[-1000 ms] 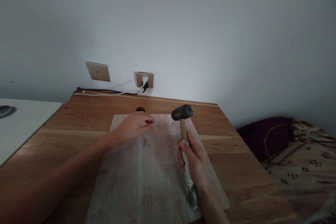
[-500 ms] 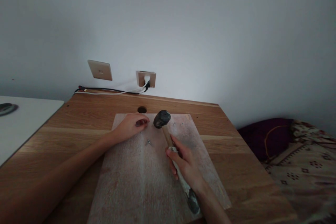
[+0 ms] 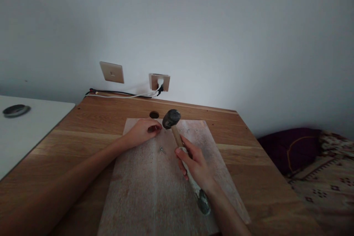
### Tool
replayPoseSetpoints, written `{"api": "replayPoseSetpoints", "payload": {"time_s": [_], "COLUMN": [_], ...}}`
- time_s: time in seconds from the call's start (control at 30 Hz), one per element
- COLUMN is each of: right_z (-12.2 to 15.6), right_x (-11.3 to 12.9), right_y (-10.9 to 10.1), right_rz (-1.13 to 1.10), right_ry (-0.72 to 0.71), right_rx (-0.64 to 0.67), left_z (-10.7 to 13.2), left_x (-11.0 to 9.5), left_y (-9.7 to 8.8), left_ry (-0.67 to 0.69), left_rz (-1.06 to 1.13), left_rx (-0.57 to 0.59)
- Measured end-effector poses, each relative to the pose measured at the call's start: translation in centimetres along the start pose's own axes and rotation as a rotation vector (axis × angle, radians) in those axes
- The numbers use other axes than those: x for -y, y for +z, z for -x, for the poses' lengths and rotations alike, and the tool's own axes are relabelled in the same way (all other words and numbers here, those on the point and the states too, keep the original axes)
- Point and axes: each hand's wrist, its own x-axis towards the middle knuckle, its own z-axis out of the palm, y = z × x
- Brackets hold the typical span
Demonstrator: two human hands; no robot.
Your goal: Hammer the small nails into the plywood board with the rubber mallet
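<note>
My right hand (image 3: 195, 160) is wrapped round the handle of a hammer (image 3: 178, 138) with a dark, blocky head and a worn, pale-stained grip. Its head hovers over the upper part of a wooden board (image 3: 135, 191), just right of my left fingertips. My left hand (image 3: 143, 131) rests at the board's upper left with thumb and forefinger pinched together. Whatever is between those fingertips is too small to make out. Below them a nail (image 3: 162, 150) stands tilted in or on the board. Small metal bits (image 3: 188, 130), perhaps nails, show right of the hammer head.
The board lies on a wooden desk (image 3: 91, 132) with a round cable hole (image 3: 154, 114) behind it. Cables (image 3: 118, 96) run along the wall to a socket (image 3: 164, 82). A white surface (image 3: 33, 132) holding a dark round object (image 3: 16, 110) is at left; patterned fabric (image 3: 326, 188) lies at right.
The hammer head has risen slightly and come a little left, closer to my left fingertips. My left hand keeps its pinch in about the same spot. The whole view has shifted slightly.
</note>
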Motion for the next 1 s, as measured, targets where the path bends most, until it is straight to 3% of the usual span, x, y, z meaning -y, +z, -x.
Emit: {"api": "replayPoseSetpoints", "payload": {"time_s": [0.5, 0.8, 0.93, 1.0], "right_z": [0.6, 0.7, 0.7, 0.6], "right_x": [-1.2, -1.5, -1.5, -1.4], "right_y": [0.0, 0.0, 0.0, 0.0], "right_rz": [0.113, 0.157, 0.148, 0.146], "right_ry": [-0.049, -0.036, -0.041, -0.023], "right_rx": [0.055, 0.061, 0.056, 0.061], "left_z": [0.0, 0.0, -0.2, -0.2], "left_x": [0.0, 0.2, 0.0, -0.5], "left_y": [0.0, 0.4, -1.0, -2.3], "left_ry": [-0.151, -0.128, -0.163, -0.172], "left_rz": [0.017, 0.159, 0.084, 0.009], "left_rx": [-0.007, -0.042, -0.026, 0.036]}}
